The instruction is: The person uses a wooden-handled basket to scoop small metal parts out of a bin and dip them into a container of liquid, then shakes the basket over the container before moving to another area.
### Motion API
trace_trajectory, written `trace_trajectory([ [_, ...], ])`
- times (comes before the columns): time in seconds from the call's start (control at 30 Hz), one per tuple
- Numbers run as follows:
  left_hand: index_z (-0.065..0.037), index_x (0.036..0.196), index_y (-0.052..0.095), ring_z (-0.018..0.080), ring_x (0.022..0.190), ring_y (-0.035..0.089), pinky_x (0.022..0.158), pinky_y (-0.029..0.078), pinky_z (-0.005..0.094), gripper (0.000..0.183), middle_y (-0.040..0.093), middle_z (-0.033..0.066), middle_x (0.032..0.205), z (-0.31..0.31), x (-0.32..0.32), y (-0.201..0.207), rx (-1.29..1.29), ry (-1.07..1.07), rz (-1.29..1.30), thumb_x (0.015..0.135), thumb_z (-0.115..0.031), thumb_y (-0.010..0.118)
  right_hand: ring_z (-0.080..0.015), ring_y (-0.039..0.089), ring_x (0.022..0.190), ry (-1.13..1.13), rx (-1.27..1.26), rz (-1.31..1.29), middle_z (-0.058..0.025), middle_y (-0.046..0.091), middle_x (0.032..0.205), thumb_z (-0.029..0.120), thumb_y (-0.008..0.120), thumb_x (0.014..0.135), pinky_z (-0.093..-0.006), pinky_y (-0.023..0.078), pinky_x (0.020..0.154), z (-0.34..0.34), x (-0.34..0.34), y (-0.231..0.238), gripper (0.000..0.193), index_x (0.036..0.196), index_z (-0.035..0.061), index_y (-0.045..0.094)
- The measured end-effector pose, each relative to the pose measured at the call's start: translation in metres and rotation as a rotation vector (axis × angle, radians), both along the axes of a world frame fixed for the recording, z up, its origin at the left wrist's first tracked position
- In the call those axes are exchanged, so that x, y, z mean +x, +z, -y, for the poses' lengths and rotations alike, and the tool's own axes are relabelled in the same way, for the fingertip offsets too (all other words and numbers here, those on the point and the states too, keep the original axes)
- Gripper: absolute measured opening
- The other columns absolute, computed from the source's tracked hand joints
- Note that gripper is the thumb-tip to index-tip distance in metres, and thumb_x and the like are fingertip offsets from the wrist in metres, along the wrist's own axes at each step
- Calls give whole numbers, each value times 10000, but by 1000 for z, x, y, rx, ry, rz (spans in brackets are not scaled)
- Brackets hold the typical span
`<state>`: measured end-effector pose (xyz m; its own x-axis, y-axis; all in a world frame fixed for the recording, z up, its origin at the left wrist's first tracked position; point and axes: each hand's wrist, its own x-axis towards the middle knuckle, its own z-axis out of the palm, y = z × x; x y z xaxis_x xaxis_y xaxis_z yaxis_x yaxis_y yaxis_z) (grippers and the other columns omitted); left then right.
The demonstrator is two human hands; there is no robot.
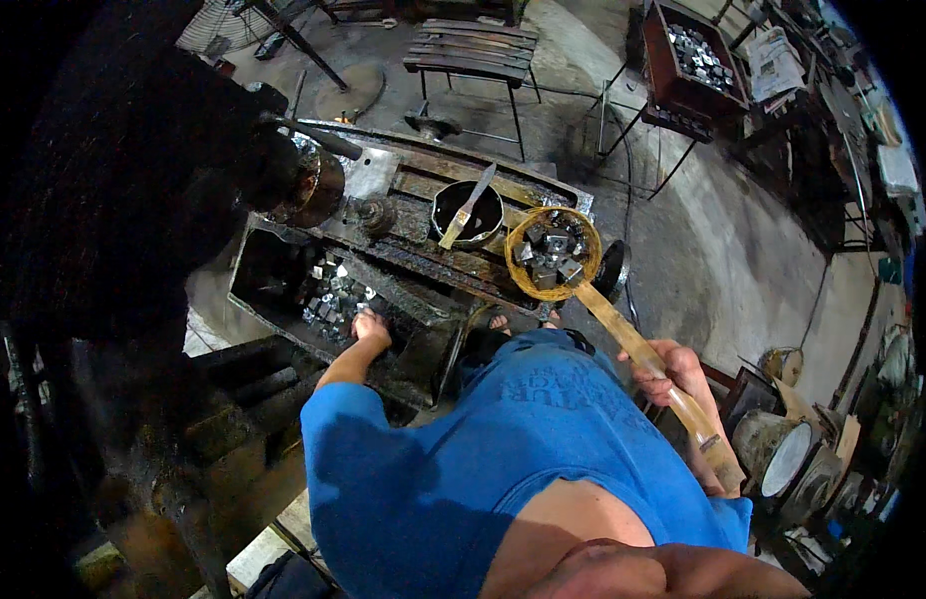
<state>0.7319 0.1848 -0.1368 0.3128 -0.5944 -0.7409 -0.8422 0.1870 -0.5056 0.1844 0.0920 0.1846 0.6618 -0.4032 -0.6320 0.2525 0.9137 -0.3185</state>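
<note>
A: Nearest first. Hands?

B: The right hand (672, 371) was closed round the wooden handle (623, 333) of the strainer (539, 293). The left hand (371, 327) was down at the metal pieces (328, 293) in the tray (278, 325); fingertips hidden, so whether it grasped one could not be told.

A: Hazard there?

B: Nicked fingers, in my judgement, if the edges were sharp: the hand was bare.

A: And the strainer?

B: Loaded with blocks (557, 245), out at the handle's far end, over the right end of the bench (423, 183). Whether it rested there was unclear. If unsupported, a wrist twist could have tipped blocks onto the floor (687, 250).

A: Beyond?

B: A pot (468, 243) stood on the bench, near the strainer, with a brush (470, 207) laid across it. A leftward swing could have knocked the brush off or upset the pot.
</note>
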Motion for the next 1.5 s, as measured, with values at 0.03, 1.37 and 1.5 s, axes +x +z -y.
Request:
trace_trajectory([
  [0.03, -109, 1141, 526, 308, 973, 494, 539, 494, 464, 427, 461, 127, 1141, 21, -15, 21, 18, 42, -19, 793, -352, 472, -42, 361, 389, -30, 9, -3, -32, 457, 653, 264, 499, 657, -182, 315, 305, -1, -1, -2, 542, 1068, -88, 466],
  [1.37, -89, 1100, 466, 271, 993, 538, 778, 461, 379, 391, 577, 120, 1048, 17, -18, 50, -85, 79, -154, 773, -290, 540, -32, 370, 395, -61, -14, 10, -40, 432, 651, 287, 588, 650, -165, 290, 300, -9, -4, -9, 609, 1088, -110, 439],
  [1.5, -102, 1105, 467, 256, 992, 545, 776, 474, 347, 402, 568, 108, 1065, 34, -34, 63, -36, 117, -101, 765, -298, 556, -45, 364, 395, -63, -3, 12, -47, 452, 658, 240, 510, 633, -182, 310, 308, -9, -6, -12, 566, 1085, -97, 452],
])
